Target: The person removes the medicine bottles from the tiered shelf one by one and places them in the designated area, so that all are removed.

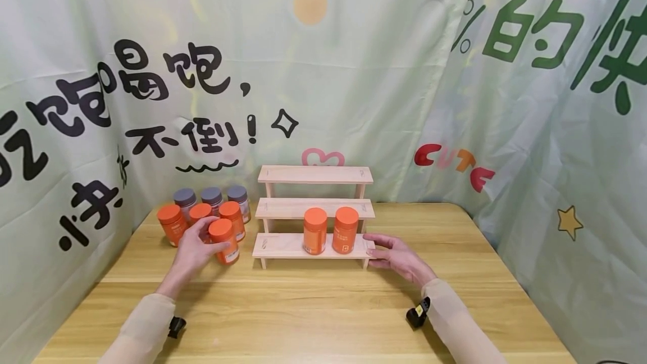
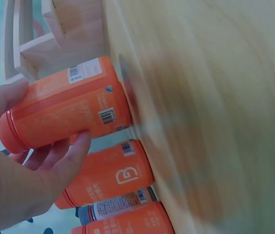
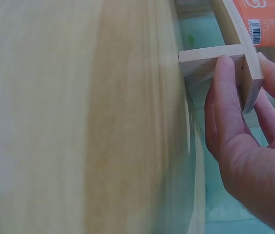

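On the left of the head view, my left hand (image 1: 192, 250) grips an orange jar (image 1: 225, 246) with an orange lid, thumb on one side and fingers on the other. The left wrist view shows the held jar (image 2: 66, 109) upright, its base close to the table; whether it touches is hard to tell. A three-tier wooden shelf (image 1: 283, 245) stands in the middle, two orange jars (image 1: 315, 232) on its lowest step. At that step's right end my right hand (image 1: 399, 256) holds the board edge, thumb above and fingers below, beside the shelf leg (image 3: 208, 57).
Behind the held jar stand more orange jars (image 1: 172, 225) and a row of three jars with grey-blue lids (image 1: 237, 194). The wooden table (image 1: 313, 313) reaches back to a printed curtain (image 1: 354, 100) that hangs on the sides too.
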Tool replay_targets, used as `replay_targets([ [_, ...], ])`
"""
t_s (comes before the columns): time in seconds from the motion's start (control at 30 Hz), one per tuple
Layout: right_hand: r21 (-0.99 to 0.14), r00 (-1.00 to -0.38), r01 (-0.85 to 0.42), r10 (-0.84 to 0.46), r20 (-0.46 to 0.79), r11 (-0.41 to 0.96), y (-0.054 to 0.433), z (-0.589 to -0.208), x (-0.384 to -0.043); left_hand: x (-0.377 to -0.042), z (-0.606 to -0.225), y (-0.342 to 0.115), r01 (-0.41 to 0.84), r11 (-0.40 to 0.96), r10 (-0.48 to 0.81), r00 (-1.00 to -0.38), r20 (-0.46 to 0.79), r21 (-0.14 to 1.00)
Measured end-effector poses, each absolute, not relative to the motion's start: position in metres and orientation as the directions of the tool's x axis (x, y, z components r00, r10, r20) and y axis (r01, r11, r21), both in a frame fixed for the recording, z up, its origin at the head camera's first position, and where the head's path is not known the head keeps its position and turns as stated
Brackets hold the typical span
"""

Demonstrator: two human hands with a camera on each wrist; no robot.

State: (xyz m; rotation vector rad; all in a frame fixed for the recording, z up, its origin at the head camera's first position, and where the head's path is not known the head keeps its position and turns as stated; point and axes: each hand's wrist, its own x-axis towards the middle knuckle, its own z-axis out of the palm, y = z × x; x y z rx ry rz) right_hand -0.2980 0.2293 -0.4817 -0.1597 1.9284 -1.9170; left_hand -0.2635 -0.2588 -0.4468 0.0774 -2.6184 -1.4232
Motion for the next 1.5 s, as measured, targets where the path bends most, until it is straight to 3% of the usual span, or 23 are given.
replay_targets([
  [1.5,-0.978,-0.909,0.201,-0.363,-0.207,0.053,0.2294,-0.4811,-0.2979,-0.2677,-0.4521,-0.2671,0.031,0.558,-0.078,-0.993,0.089,0.829],
])
